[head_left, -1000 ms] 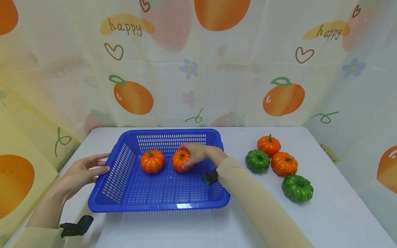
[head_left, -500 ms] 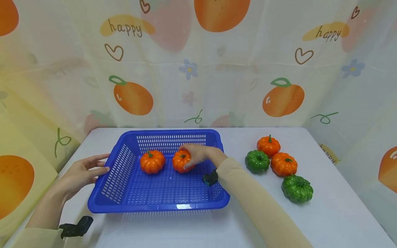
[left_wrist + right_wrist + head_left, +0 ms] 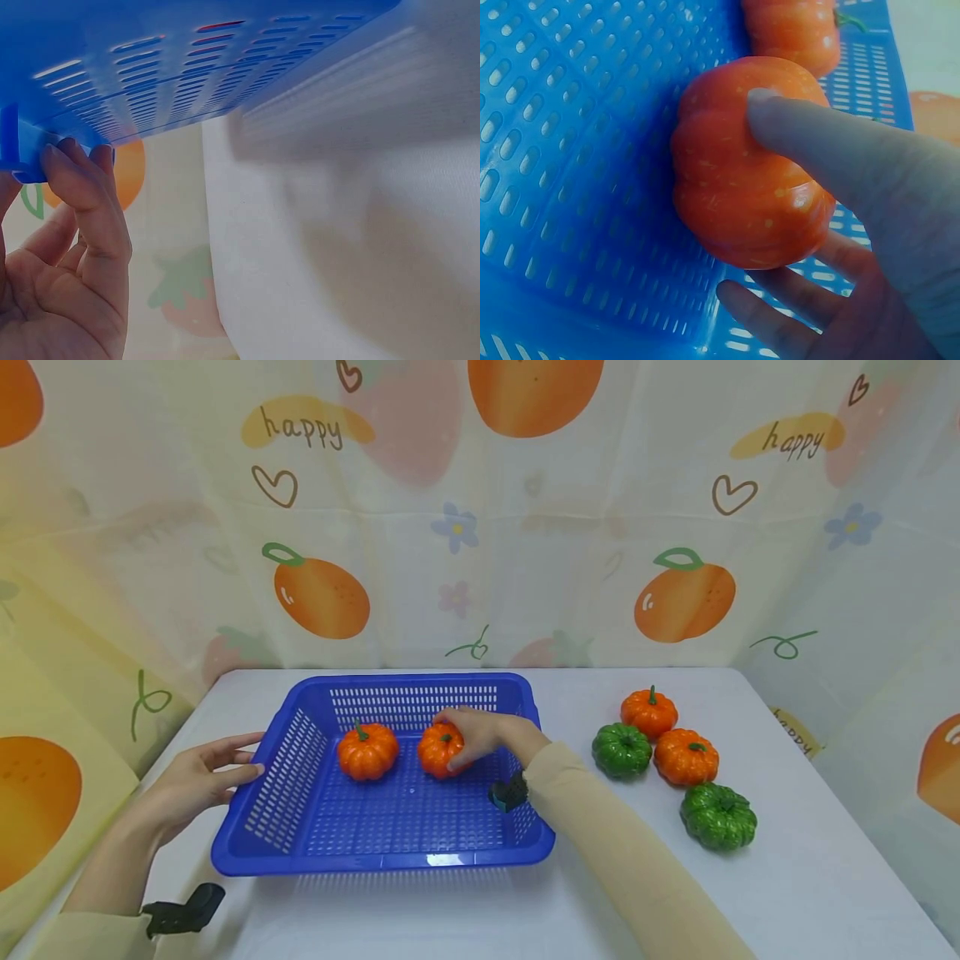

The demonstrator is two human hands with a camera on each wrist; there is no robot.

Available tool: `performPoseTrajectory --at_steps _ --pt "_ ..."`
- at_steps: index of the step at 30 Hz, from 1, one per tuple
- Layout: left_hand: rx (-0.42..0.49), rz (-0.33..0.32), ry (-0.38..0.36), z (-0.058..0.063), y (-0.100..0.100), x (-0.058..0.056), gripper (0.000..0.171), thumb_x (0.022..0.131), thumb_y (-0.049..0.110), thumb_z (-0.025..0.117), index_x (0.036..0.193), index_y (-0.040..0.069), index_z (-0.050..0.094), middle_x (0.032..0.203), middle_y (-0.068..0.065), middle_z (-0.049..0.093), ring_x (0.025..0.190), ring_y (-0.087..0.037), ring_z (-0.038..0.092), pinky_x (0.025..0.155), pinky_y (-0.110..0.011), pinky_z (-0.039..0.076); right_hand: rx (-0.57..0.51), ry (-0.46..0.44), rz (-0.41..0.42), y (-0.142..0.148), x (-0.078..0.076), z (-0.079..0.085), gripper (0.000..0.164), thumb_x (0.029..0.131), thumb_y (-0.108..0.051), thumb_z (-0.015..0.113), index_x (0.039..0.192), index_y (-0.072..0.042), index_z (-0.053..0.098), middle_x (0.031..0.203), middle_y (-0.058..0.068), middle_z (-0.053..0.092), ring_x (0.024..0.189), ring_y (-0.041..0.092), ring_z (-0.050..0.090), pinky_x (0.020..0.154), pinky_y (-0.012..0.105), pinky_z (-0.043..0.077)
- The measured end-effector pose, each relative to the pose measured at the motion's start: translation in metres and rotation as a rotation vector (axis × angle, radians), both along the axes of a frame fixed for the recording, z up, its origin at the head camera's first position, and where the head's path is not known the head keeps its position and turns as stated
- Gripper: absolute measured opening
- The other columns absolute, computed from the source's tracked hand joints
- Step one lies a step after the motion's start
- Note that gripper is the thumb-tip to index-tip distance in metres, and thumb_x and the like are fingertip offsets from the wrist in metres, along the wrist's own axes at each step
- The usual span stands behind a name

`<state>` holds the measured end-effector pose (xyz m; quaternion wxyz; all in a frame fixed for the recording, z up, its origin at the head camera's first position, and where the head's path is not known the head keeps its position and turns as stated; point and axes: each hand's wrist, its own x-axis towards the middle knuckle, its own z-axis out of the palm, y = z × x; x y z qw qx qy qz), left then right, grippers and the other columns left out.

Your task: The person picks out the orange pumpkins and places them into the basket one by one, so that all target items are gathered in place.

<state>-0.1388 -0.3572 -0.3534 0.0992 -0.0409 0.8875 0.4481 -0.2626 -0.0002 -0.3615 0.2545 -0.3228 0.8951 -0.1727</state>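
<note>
In the head view a blue plastic basket [image 3: 375, 862] with slotted walls stands on the white table. My left hand [image 3: 197, 777] pinches its left rim, and the left wrist view has the fingers [image 3: 82, 187] bent up against that rim. Inside the basket, my right hand [image 3: 480, 733] grips a small orange pumpkin [image 3: 433, 752] from its right side. Seen from the right wrist, the thumb lies on one side of this pumpkin [image 3: 735, 187] and the other fingers reach around the opposite side. A second orange pumpkin [image 3: 367, 753] sits in the basket to its left.
Right of the basket, on the table [image 3: 795, 877], lie two orange pumpkins, one at the back [image 3: 649, 715] and one nearer [image 3: 687, 758]. Beside them are two green pumpkins, one left [image 3: 622, 752] and one in front [image 3: 718, 817]. A printed curtain [image 3: 570, 568] hangs behind.
The gripped pumpkin has shifted very slightly to the right inside the basket, together with the right thumb. The left hand keeps its place on the rim.
</note>
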Motion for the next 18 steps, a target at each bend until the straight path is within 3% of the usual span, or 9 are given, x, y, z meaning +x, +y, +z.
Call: performPoseTrajectory --at_steps 5,12,18 --pt "0.002 -0.001 0.0 -0.0001 0.0001 0.0001 0.075 0.087 0.041 0.06 0.144 0.006 0.027 0.128 -0.025 0.044 0.088 -0.009 0.061 0.075 -0.03 0.052 0.001 -0.006 -0.002 0.0004 0.0004 0.0 0.072 0.081 -0.026 0.07 0.141 -0.018 0.03 0.135 0.01 0.039 0.122 0.024 0.041 0.105 0.041 0.033" --pt "0.003 -0.002 -0.002 -0.0002 -0.0002 0.0005 0.075 0.087 0.041 0.06 0.145 0.006 0.027 0.129 -0.026 0.043 0.089 -0.009 0.061 0.076 -0.032 0.052 0.01 -0.015 0.005 0.001 0.0008 0.0014 0.079 0.082 -0.031 0.068 0.146 -0.019 0.023 0.146 0.011 0.03 0.134 0.026 0.03 0.109 0.045 0.025" --pt "0.0 -0.001 0.0 0.0001 0.0004 0.0004 0.075 0.087 0.041 0.06 0.144 0.005 0.027 0.129 -0.026 0.044 0.089 -0.009 0.061 0.077 -0.033 0.053 0.003 0.032 0.031 0.003 0.0008 0.0047 0.075 0.083 -0.031 0.066 0.145 -0.016 0.026 0.144 0.012 0.033 0.131 0.026 0.034 0.108 0.043 0.028"
